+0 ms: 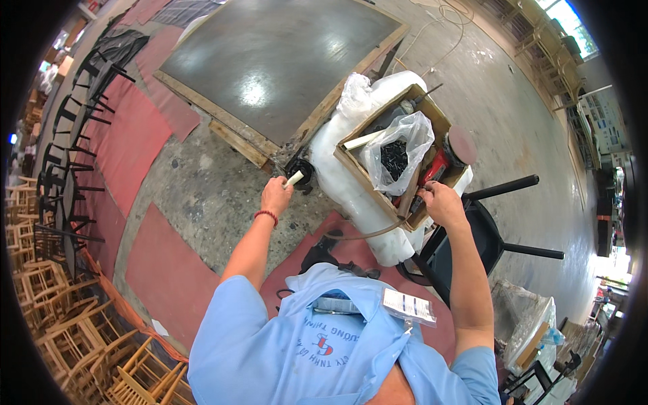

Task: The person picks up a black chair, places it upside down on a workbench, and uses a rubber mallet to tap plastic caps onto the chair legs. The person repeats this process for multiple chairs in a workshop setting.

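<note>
My left hand (275, 196) is closed round a short cream-coloured stick (294, 179), whose end points up and to the right. My right hand (442, 204) reaches to the near right side of an open wooden box (352, 165). Its fingers are curled in beside a brown bar-shaped piece (409, 196) and a red power sander (435, 166) with a round pad (462, 145); what they grip is hidden. In the box lies a clear plastic bag (420, 135) of small black pieces (394, 160), with another pale stick (363, 140) beside it.
The box rests on a white-wrapped support (337, 177). Beyond stands a dark-topped table (277, 50) with wooden edges. A black chair (476, 236) lies tipped at the right. Red mats (172, 253) cover parts of the floor; black chairs (71, 152) and wooden frames (61, 324) line the left.
</note>
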Motion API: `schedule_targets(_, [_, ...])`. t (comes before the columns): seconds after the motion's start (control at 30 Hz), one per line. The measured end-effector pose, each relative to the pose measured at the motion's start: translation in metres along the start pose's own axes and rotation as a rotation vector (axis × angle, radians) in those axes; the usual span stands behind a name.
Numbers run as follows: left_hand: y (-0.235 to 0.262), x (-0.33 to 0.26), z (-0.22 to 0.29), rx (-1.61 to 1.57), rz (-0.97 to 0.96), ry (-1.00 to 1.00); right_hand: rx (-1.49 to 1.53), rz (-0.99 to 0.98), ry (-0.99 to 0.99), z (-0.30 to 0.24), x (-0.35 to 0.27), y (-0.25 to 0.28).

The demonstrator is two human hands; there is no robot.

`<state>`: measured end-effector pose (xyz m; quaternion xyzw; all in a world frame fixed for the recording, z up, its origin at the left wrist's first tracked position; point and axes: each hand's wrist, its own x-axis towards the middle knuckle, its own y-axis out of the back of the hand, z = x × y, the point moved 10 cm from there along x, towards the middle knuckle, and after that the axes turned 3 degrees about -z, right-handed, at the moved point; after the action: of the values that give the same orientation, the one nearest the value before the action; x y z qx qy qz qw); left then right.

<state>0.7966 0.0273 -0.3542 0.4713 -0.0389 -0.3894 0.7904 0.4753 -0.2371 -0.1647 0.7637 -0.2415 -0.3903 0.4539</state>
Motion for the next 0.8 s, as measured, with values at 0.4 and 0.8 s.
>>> schedule_targets(0.4, [-0.010,0.023,0.010,0.074,-0.057,0.094,0.083,-0.028,-0.248,0.022,0.001,-0.059])
schedule_targets(0.8, [0.017,-0.026,0.276,-0.326,-0.236,-0.752,0.086,-0.092,-0.349,0.014,0.032,-0.067])
